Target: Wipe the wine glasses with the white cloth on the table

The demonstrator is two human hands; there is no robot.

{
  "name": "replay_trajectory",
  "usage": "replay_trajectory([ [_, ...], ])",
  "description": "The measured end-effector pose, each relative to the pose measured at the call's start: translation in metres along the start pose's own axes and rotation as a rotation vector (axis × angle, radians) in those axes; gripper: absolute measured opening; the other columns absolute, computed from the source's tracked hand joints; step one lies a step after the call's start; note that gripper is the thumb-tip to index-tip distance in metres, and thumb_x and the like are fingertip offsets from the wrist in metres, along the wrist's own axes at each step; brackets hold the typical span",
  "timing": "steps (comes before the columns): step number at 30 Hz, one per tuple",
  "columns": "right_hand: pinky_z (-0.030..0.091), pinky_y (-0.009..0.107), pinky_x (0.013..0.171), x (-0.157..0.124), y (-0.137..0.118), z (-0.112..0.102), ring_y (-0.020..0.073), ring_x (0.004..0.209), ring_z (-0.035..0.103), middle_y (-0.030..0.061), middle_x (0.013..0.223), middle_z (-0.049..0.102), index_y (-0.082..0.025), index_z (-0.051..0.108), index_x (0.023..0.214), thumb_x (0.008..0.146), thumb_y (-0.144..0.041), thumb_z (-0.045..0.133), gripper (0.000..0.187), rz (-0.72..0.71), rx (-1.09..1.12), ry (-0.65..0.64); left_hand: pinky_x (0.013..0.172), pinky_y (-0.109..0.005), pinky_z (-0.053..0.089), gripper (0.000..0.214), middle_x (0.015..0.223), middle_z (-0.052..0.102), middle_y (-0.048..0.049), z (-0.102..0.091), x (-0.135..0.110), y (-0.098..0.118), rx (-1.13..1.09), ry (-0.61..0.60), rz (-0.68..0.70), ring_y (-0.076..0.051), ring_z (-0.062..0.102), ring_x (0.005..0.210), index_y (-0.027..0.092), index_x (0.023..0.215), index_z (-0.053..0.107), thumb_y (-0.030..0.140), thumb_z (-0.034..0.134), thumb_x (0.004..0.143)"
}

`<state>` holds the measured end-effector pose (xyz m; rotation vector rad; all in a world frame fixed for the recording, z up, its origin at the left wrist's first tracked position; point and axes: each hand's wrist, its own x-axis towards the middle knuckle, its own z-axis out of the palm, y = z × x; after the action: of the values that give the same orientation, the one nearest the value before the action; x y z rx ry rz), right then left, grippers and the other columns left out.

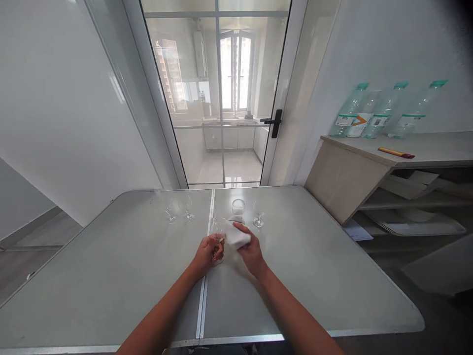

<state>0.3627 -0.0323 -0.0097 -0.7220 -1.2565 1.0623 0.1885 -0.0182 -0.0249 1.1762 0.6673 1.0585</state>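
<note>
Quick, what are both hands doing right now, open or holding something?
Left hand: closed, holding a clear glass.
Right hand: closed, holding a white cloth close to that glass.

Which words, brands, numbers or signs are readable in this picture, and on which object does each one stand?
No word or number is readable.
Bottle with orange-marked label: an orange arrowhead-like shape; any lettering is too small.
Leftmost bottle, third bottle and rightmost bottle: label print too small and blurred.
Slim yellow-and-red item: no legible print.
Held glass and white cloth: no text visible.
</note>
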Motion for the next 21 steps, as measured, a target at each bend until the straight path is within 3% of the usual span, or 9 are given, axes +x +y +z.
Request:
replay_trajectory([
  [3,0.045,0.047,0.106,-0.001,0.002,-0.001,0.0289,0.121,0.061,0.0087,0.128,0.069,-0.03,0.068,0.128,0.082,-0.022,0.073,0.047,-0.208,-0.311,-0.075,0.047,-0.022,0.03,0.064,0.049,0.039,0.0077,0.0,-0.002,-0.007,0.111,-0.015,0.025,-0.007,0.031,0.043,0.017,0.076,0.053,0.082,0.053,0.081],
  [6,0.048,0.047,0.102,-0.002,-0.002,-0.005,0.0298,0.118,0.062,0.01,0.127,0.069,-0.03,0.068,0.128,0.085,-0.025,0.071,0.044,-0.287,-0.393,-0.118,0.049,-0.022,0.028,0.056,0.055,0.042,0.0062,-0.001,-0.005,-0.012,0.274,0.011,0.084,-0.008,0.034,0.048,0.018,0.073,0.049,0.072,0.061,0.083],
  [8,0.049,0.047,0.099,-0.003,-0.007,-0.007,0.0304,0.113,0.064,0.0109,0.125,0.069,-0.029,0.068,0.127,0.084,-0.032,0.075,0.044,-0.232,-0.326,-0.169,0.052,-0.022,0.03,0.048,0.06,0.046,0.0047,-0.001,-0.008,-0.011,0.413,0.013,0.119,-0.009,0.037,0.054,0.017,0.073,0.052,0.062,0.063,0.086],
  [11,0.048,0.046,0.099,-0.003,-0.015,-0.009,0.0315,0.112,0.063,0.0118,0.121,0.07,-0.024,0.069,0.126,0.087,-0.056,0.068,0.051,-0.031,-0.023,-0.185,0.057,-0.023,0.032,0.041,0.064,0.049,0.0034,-0.001,-0.012,-0.006,0.556,-0.042,0.155,-0.011,0.039,0.06,0.016,0.073,0.057,0.054,0.067,0.086],
  [13,0.049,0.045,0.096,-0.002,-0.019,-0.008,0.0311,0.111,0.063,0.0115,0.116,0.071,-0.022,0.07,0.121,0.09,-0.069,0.054,0.059,0.154,0.23,-0.16,0.057,-0.023,0.032,0.04,0.063,0.049,0.0036,-0.001,-0.015,-0.004,0.572,-0.09,0.153,-0.011,0.04,0.059,0.016,0.075,0.06,0.054,0.071,0.083],
  [16,0.052,0.042,0.089,0.002,-0.022,-0.002,0.0285,0.105,0.064,0.0097,0.11,0.072,-0.021,0.072,0.115,0.094,-0.067,0.049,0.055,0.388,0.465,-0.176,0.051,-0.023,0.03,0.048,0.057,0.046,0.0046,0.0,-0.015,-0.005,0.456,-0.161,0.088,-0.009,0.037,0.051,0.015,0.075,0.061,0.062,0.073,0.077],
  [19,0.051,0.042,0.092,0.005,-0.022,0.004,0.0274,0.108,0.063,0.0079,0.116,0.071,-0.024,0.07,0.118,0.097,-0.06,0.05,0.047,0.338,0.501,-0.11,0.045,-0.022,0.026,0.06,0.051,0.042,0.0061,-0.001,-0.01,-0.009,0.253,-0.075,0.069,-0.008,0.032,0.044,0.015,0.077,0.06,0.075,0.063,0.079],
  [21,0.05,0.045,0.095,0.004,-0.02,0.006,0.0278,0.111,0.062,0.0079,0.12,0.07,-0.026,0.068,0.123,0.1,-0.06,0.04,0.049,0.181,0.304,-0.068,0.046,-0.022,0.028,0.063,0.052,0.045,0.0053,-0.001,-0.004,-0.01,0.182,0.068,0.102,-0.008,0.035,0.044,0.015,0.085,0.061,0.077,0.055,0.083],
])
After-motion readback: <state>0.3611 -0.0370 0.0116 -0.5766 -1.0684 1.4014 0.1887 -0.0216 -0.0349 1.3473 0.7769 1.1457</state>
